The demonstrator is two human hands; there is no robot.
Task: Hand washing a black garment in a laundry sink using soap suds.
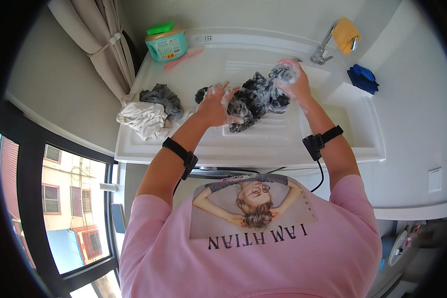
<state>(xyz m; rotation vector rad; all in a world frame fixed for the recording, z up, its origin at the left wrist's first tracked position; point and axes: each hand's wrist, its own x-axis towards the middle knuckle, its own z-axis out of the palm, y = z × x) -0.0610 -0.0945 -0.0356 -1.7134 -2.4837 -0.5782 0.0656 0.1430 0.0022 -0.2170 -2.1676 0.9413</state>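
A dark, wet piece of clothing (256,97), bunched up and streaked with white suds, lies stretched between my hands over the white laundry sink (223,158). What garment it is, I cannot tell. My left hand (218,105), coated in foam, grips its left end against the washboard surface. On the right, my right hand (295,84) clasps a foamy bunch of the same cloth, its fingers curled around it. Left of my left hand sit a crumpled white garment (143,118) and a dark grey one (162,99).
A teal detergent tub (168,47) with a green lid stands at the back left, beside a pink brush (184,58). At the back right, a yellow cloth (346,36) hangs over the faucet (321,55). Blue cloths (362,78) rest by the basin (340,119). A curtain (97,44) hangs left.
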